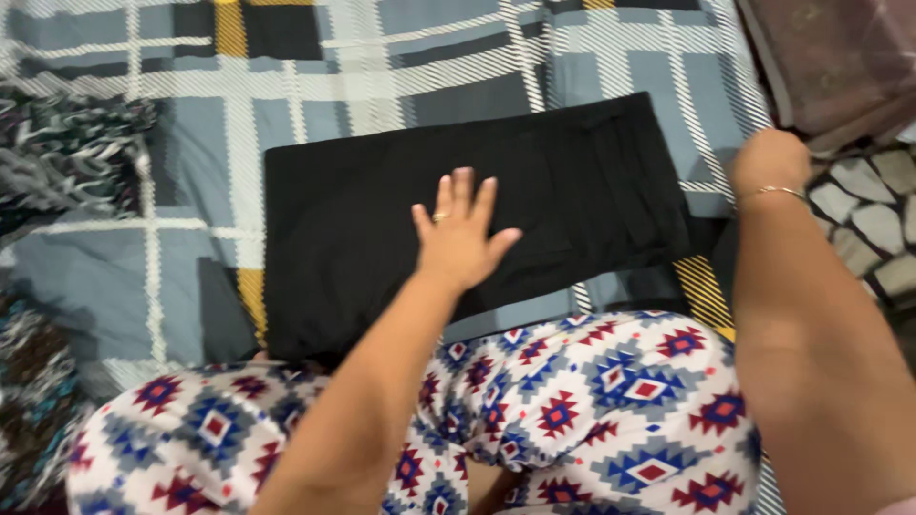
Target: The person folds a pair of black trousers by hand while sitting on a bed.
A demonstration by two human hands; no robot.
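Two hands were seen: the left hand (461, 232) was pressed flat, fingers spread, on a folded black garment (477, 215); the right hand (769, 158) was curled beside the garment's right edge, its grasp hidden. Beneath lay a plaid bedsheet (191, 162).

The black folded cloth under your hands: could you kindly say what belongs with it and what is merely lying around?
In hand:
- black folded cloth, left hand flat on it
- right hand at its right end

Lying about:
- checked bedsheet
- zigzag-patterned fabric
- maroon cloth
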